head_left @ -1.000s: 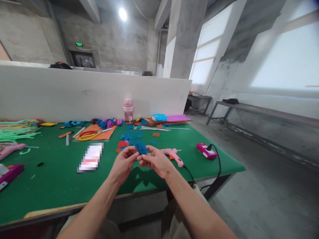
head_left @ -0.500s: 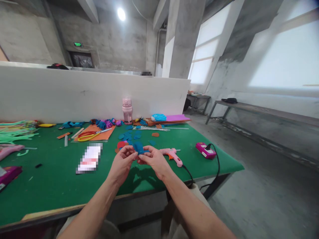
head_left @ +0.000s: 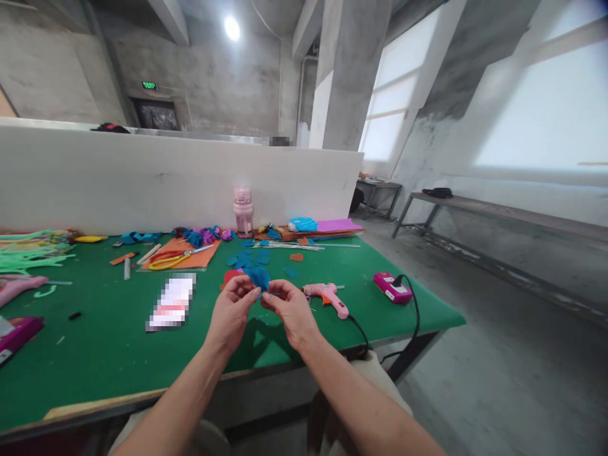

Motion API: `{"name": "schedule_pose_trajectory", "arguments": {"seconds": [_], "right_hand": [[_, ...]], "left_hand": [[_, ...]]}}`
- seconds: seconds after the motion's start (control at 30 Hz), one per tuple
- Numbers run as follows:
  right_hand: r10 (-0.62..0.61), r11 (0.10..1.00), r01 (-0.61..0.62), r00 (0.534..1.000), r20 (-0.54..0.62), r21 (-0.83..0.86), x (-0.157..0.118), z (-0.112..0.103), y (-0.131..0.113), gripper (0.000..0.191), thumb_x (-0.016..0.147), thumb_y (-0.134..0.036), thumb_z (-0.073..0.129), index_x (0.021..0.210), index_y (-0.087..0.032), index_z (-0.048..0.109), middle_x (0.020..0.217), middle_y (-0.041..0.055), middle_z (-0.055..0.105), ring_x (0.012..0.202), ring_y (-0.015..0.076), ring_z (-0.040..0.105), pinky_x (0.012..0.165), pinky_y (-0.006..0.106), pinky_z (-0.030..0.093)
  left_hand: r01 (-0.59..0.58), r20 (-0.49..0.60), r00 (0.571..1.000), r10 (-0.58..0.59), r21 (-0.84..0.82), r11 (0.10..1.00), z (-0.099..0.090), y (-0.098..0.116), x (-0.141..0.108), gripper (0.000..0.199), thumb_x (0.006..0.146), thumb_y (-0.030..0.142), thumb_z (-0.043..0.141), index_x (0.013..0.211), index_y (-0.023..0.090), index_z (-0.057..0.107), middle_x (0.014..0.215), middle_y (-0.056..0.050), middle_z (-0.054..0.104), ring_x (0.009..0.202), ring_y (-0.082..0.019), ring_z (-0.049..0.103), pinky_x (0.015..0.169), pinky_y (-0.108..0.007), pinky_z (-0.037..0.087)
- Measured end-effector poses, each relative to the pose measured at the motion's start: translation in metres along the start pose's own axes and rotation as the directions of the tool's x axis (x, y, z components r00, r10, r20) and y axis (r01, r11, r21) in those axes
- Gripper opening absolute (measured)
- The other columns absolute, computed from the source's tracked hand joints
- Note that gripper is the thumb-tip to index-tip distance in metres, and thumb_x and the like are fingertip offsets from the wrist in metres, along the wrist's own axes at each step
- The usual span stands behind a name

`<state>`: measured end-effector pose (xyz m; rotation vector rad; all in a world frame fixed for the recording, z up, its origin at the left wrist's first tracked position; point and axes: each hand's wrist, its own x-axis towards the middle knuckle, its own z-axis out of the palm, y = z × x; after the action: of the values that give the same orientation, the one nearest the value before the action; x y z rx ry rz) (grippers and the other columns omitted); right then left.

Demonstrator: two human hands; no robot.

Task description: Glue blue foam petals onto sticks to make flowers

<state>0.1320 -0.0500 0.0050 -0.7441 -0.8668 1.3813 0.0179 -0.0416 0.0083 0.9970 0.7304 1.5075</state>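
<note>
Between my two hands, a little above the green table [head_left: 109, 354], is a blue flower-like piece of thin petals [head_left: 259, 277]. My left hand [head_left: 237, 307] pinches its lower left side with thumb and fingertips. My right hand [head_left: 289, 310] pinches it from the right, fingers curled; its exact grip point is partly hidden. Beyond my hands lie several loose blue petals [head_left: 242, 259] and a red round piece [head_left: 230, 276], half covered by my left hand. A pink glue gun [head_left: 327, 297] rests just right of my right hand, its nozzle end near my fingers.
A magenta power strip [head_left: 392, 288] with a black cord sits at the right. Scissors with red and yellow handles [head_left: 168, 259] lie on orange sheets. A pink bottle [head_left: 244, 212] stands against the white partition [head_left: 180, 177]. Green strips [head_left: 33, 259] and another pink glue gun [head_left: 21, 288] are at left.
The blue petal piece has turned more upright and shifted slightly left and up. My right hand has moved a little left, closer to my left hand.
</note>
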Motion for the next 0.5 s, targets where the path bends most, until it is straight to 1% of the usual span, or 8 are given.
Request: {"name": "schedule_pose_trajectory", "arguments": {"seconds": [0.1, 0.23, 0.37, 0.5], "right_hand": [[0.016, 1.000, -0.016, 1.000, -0.006, 0.005, -0.0010, 0.0010, -0.0022, 0.029, 0.054, -0.025, 0.075, 0.077, -0.017, 0.060, 0.074, -0.0024, 0.060, 0.064, 0.0099, 0.057, 0.067, 0.026, 0.047], [0.026, 0.999, -0.027, 0.999, -0.038, -0.025, -0.0029, 0.0029, -0.0062, 0.025, 0.058, -0.029, 0.072, 0.077, -0.017, 0.059, 0.068, -0.0019, 0.061, 0.062, 0.0115, 0.058, 0.064, 0.027, 0.047], [-0.074, 0.988, 0.069, 0.997, -0.029, -0.137, -0.0027, 0.0030, -0.0047, 0.020, 0.061, -0.026, 0.068, 0.076, -0.017, 0.059, 0.069, -0.0015, 0.061, 0.064, 0.0121, 0.058, 0.064, 0.026, 0.046], [-0.204, 0.943, 0.199, 0.979, 0.010, -0.268, -0.0006, 0.0008, 0.0017, 0.018, 0.064, -0.024, 0.065, 0.079, -0.017, 0.058, 0.073, -0.0010, 0.061, 0.066, 0.0122, 0.058, 0.065, 0.025, 0.046]], "left_hand": [[-0.004, 0.006, 1.000, 0.004, 0.000, 1.000, -0.0008, -0.0004, 0.0002, 0.028, 0.060, 0.016, 0.072, 0.084, 0.018, 0.057, 0.071, 0.004, 0.057, 0.069, -0.007, 0.053, 0.067, -0.018, 0.040], [-0.021, -0.003, 1.000, 0.021, 0.007, 1.000, -0.0009, -0.0007, 0.0003, 0.028, 0.059, 0.017, 0.072, 0.084, 0.018, 0.058, 0.072, 0.004, 0.057, 0.071, -0.008, 0.053, 0.069, -0.018, 0.040], [-0.037, -0.016, 0.999, 0.038, 0.042, 0.998, -0.0009, -0.0013, 0.0003, 0.031, 0.059, 0.019, 0.073, 0.086, 0.018, 0.057, 0.072, 0.003, 0.056, 0.070, -0.008, 0.053, 0.068, -0.019, 0.040], [-0.068, -0.027, 0.997, 0.070, 0.085, 0.994, -0.0009, -0.0031, 0.0008, 0.031, 0.060, 0.020, 0.073, 0.086, 0.017, 0.056, 0.071, 0.003, 0.056, 0.068, -0.009, 0.052, 0.065, -0.020, 0.040]]}}
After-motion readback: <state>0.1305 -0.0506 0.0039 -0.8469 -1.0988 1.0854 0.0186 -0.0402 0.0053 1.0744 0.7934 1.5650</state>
